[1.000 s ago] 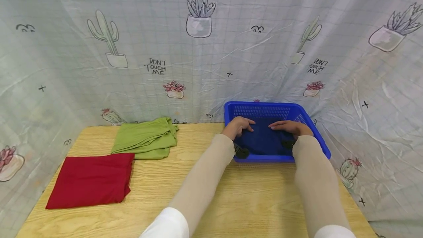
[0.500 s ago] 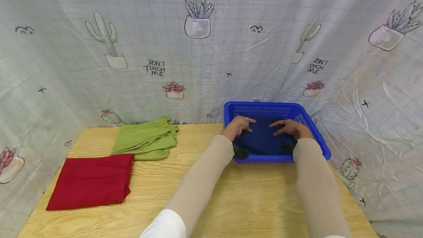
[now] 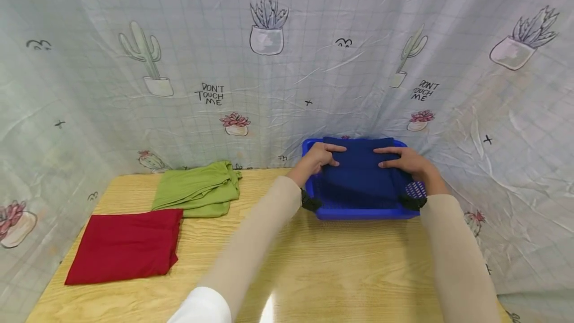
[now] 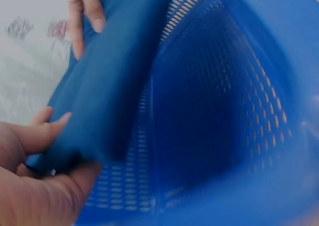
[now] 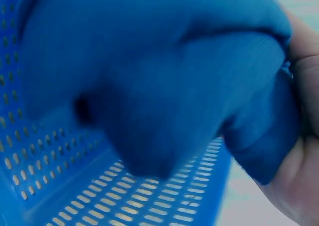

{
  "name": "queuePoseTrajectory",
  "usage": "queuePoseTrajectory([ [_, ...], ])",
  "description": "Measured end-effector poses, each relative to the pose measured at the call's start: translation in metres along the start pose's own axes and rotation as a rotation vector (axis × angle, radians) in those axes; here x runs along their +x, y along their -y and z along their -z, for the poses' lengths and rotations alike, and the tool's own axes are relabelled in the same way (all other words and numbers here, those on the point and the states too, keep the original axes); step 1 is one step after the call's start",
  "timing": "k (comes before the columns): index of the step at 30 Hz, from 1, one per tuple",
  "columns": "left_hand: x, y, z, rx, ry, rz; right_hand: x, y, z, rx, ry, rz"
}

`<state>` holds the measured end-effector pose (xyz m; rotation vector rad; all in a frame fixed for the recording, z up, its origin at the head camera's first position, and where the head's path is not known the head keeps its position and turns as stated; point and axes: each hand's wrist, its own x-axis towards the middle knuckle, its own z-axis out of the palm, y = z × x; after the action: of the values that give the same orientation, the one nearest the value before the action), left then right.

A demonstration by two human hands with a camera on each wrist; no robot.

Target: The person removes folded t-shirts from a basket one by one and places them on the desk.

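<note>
A folded navy blue cloth [image 3: 358, 173] is held up out of the blue plastic basket [image 3: 358, 214], its far edge level with the back rim. My left hand [image 3: 319, 157] grips its left side, and in the left wrist view the thumb and fingers pinch the cloth [image 4: 109, 81] from both faces. On the opposite side my right hand [image 3: 408, 161] grips the other edge. Close up in the right wrist view, the cloth [image 5: 149, 86] bulges in folds against the right palm, over the slotted basket wall [image 5: 144, 201].
A folded red cloth [image 3: 125, 245] lies at the left of the wooden table [image 3: 350, 268], with a folded green cloth [image 3: 197, 188] behind it, close to its corner. A patterned curtain [image 3: 179, 54] hangs right behind the basket and along both sides.
Both hands have taken hold of the navy cloth and raised it from the basket's bottom, up and toward the back. The right hand has moved slightly right; red and green cloths stay put.
</note>
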<state>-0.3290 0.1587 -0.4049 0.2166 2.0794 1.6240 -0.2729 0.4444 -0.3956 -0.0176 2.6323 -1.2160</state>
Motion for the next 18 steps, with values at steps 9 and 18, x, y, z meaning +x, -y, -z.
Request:
queuePoseTrajectory([
  [9,-0.033,-0.003,0.035,0.039,0.108,-0.193,-0.019,0.023,-0.003,0.008,-0.04,0.096],
  [18,-0.063,-0.002,0.064,-0.077,0.167,-0.2,-0.034,0.058,-0.018,-0.035,-0.101,0.166],
])
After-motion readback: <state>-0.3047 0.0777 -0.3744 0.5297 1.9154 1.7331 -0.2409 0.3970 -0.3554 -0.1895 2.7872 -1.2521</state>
